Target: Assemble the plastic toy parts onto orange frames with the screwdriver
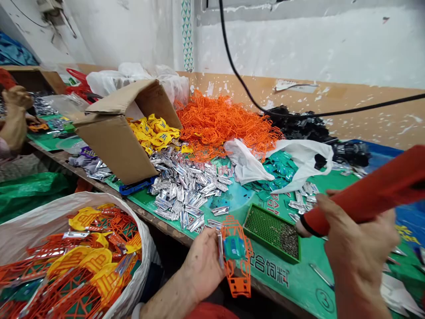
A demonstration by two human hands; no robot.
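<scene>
My left hand (203,266) is closed on an orange plastic toy frame (241,283) at the table's front edge. A green shell (233,247) sits inside the frame, and a narrow silver strip (220,250) lies along its left side by my fingers. My right hand (358,248) is wrapped around a thick red power screwdriver (368,195), tilted with its tip toward the left. That tip is close to a green tray (252,230) with small dark screws (289,240) heaped at its right end; whether it touches them I cannot tell.
Silver parts (186,190), orange frames (226,124) and green shells (282,166) cover the table in piles. A tipped cardboard box (116,146) holds yellow parts (154,130). On the left stands a white sack (139,221) of assembled pieces. A black cable (232,62) hangs across; a co-worker's hand (16,97) shows far left.
</scene>
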